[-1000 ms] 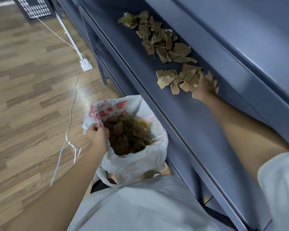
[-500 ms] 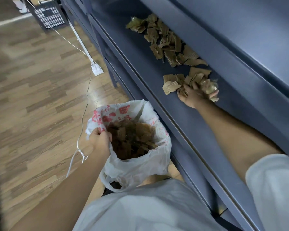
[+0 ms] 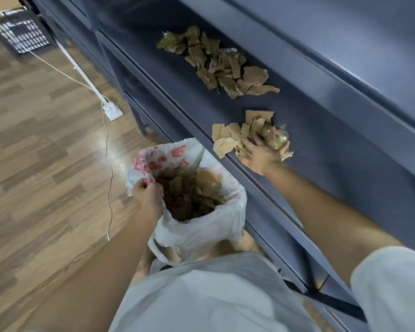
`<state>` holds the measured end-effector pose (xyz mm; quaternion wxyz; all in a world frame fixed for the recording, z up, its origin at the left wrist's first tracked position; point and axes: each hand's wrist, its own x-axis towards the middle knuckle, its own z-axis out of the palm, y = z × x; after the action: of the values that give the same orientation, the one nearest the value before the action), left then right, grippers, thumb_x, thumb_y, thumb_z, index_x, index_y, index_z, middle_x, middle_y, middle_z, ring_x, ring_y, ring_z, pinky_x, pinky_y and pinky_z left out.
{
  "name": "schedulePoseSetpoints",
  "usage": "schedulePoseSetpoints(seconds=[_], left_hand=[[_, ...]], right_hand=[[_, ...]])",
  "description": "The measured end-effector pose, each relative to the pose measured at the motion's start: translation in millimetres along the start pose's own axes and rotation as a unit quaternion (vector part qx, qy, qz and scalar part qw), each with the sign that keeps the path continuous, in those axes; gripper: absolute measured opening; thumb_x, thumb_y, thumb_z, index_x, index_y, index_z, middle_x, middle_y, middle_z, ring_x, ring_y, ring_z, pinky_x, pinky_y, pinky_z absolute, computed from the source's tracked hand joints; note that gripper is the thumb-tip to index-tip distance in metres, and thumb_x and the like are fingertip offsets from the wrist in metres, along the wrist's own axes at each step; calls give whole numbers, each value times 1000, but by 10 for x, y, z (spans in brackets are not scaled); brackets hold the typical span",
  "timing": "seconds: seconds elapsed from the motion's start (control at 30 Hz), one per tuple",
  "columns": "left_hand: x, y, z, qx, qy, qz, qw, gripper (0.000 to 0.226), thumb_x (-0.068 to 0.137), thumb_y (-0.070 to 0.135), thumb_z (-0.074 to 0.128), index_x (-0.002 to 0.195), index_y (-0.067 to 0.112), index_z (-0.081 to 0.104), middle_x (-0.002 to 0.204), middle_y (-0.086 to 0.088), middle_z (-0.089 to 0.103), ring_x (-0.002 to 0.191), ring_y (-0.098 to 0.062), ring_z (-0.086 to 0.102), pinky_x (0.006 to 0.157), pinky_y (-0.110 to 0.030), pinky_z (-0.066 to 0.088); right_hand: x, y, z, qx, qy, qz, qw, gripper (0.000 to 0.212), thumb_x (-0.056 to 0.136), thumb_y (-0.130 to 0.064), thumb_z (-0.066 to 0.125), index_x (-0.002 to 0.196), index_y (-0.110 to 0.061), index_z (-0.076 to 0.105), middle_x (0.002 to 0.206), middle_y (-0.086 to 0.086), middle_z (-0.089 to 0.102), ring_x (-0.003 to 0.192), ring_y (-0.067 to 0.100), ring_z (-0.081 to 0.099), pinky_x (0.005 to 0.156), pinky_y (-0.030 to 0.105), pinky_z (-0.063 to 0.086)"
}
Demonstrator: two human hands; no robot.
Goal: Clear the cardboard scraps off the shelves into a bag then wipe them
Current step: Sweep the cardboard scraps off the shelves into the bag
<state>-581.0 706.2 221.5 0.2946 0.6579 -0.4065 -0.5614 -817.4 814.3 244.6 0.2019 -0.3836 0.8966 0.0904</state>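
A white plastic bag (image 3: pixel 209 226) with red print hangs below the shelf edge, full of brown cardboard scraps. My left hand (image 3: pixel 147 195) grips its rim at the left and holds it open. On the blue-grey shelf (image 3: pixel 345 178) my right hand (image 3: pixel 261 153) lies palm up with fingers curled around a handful of cardboard scraps (image 3: pixel 274 137). Loose scraps (image 3: pixel 228 137) lie just left of that hand near the shelf's front edge. A larger scrap pile (image 3: pixel 221 63) sits further along the shelf.
Another blue-grey shelf (image 3: pixel 345 44) overhangs above the one with the scraps. A white power strip (image 3: pixel 112 110) and its thin cable (image 3: pixel 109 188) lie on the wooden floor (image 3: pixel 34 152) to the left. A dark mesh basket (image 3: pixel 22 37) stands at the far left corner.
My right hand has raked the near scraps toward the shelf's front edge and turned palm up, closing around a handful. My left hand keeps holding the bag open.
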Motion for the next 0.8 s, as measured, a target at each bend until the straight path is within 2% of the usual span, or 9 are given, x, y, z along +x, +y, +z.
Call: schedulePoseSetpoints(seconds=[0.17, 0.37, 0.57, 0.63, 0.73, 0.8], left_hand=[[66, 16, 33, 26, -36, 3, 999, 36, 87, -8, 39, 56, 11, 32, 53, -7, 34, 44, -12, 36, 30, -11, 25], [121, 16, 92, 22, -61, -8, 998, 37, 89, -5, 39, 56, 11, 35, 57, -7, 34, 53, -14, 32, 48, -24, 26], [126, 5, 131, 3, -67, -29, 997, 34, 91, -4, 41, 60, 11, 43, 62, -4, 39, 58, -12, 37, 51, -22, 30], [126, 13, 143, -4, -61, -26, 998, 35, 90, -6, 41, 58, 10, 41, 60, -5, 37, 56, -13, 36, 49, -20, 30], [127, 9, 147, -9, -59, -20, 998, 36, 88, -7, 41, 57, 10, 39, 59, -5, 35, 55, -12, 36, 48, -20, 31], [122, 12, 149, -12, -61, -20, 998, 36, 87, -9, 41, 56, 9, 38, 58, -5, 34, 54, -12, 35, 47, -20, 31]], right_hand=[[-181, -174, 123, -29, 3, -21, 999, 64, 94, -51, 37, 149, -37, 7, 159, -7, -10, 140, 40, -25, 102, 73, -5], [-320, -257, 184, -53, 12, -50, 997, 63, 95, -49, 35, 150, -34, 8, 160, -3, -2, 140, 40, -23, 104, 71, -5], [-418, -331, 279, -132, 23, -108, 985, 54, 99, -38, 33, 149, -32, 14, 160, -1, -3, 141, 41, -21, 107, 68, -2], [-415, -340, 282, -151, 25, -113, 982, 56, 99, -28, 39, 149, -32, 14, 160, -1, -6, 141, 41, -22, 108, 68, -2], [-442, -368, 231, -169, 24, -113, 979, 74, 89, 0, 45, 150, -30, 16, 159, 1, -9, 141, 41, -22, 110, 67, 0], [-489, -412, 206, -167, 18, -125, 978, 77, 85, 6, 45, 149, -27, 18, 159, 3, -9, 141, 40, -22, 111, 66, -1]])
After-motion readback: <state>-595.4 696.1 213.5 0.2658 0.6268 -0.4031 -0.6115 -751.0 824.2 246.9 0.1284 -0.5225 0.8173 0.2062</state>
